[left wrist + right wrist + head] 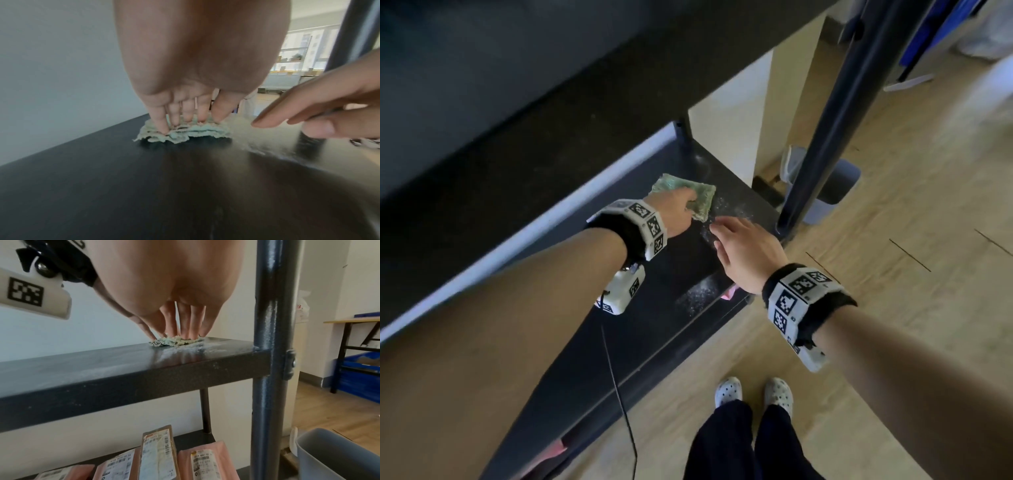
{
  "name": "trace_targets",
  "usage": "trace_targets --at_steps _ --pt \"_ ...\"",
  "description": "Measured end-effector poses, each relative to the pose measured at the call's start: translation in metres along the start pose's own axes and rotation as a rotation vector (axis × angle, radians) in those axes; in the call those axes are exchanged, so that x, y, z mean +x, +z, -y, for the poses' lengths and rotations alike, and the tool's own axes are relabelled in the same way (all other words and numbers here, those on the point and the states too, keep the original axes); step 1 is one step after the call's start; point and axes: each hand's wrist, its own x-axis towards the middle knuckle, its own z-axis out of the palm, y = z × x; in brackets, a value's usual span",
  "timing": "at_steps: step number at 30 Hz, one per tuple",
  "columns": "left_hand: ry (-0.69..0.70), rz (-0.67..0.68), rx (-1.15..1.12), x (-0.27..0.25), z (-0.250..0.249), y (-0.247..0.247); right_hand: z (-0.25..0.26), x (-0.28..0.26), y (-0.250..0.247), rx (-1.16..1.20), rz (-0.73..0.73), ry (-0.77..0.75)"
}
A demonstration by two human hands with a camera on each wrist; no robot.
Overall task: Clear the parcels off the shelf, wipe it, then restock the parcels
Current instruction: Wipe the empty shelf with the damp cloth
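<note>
A crumpled green cloth lies on the dark shelf near its right end. My left hand presses down on the cloth with extended fingers. My right hand is held flat and open just right of the cloth, with its fingers over a patch of white dust. Whether they touch the cloth I cannot tell. Pink and brown labelled parcels lie on the shelf below.
A dark upright post stands at the shelf's right front corner, and another shelf hangs over the back. A grey bin sits on the wooden floor beside the rack. Blue crates stand under a table farther right.
</note>
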Motion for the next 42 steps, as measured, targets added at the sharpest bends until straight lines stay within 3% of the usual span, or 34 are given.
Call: trace_targets --at_steps 6,16,18,22,30,36,38,42 --pt "0.166 0.069 -0.058 -0.026 -0.007 0.029 0.0 -0.017 0.0 -0.01 -0.047 -0.032" --pt "0.036 -0.026 0.07 0.068 0.004 0.002 -0.009 -0.025 0.0 0.018 -0.098 -0.09" --pt "0.015 -0.05 0.086 0.071 0.002 0.001 -0.011 -0.03 0.0 -0.002 -0.114 -0.099" --pt "0.138 -0.004 0.082 0.064 -0.003 0.015 -0.014 -0.035 0.002 0.026 -0.13 -0.089" --pt "0.101 -0.087 0.193 0.086 -0.003 -0.009 -0.016 -0.031 -0.002 0.057 -0.124 -0.101" --pt "0.188 -0.053 0.113 0.051 -0.01 0.013 -0.017 -0.027 0.002 0.068 -0.124 -0.077" --pt "0.156 -0.033 0.106 0.057 -0.003 0.007 -0.013 -0.023 0.001 0.062 -0.076 -0.083" --pt "-0.067 -0.045 0.007 0.076 0.006 -0.027 -0.015 -0.02 -0.007 0.034 -0.06 -0.089"
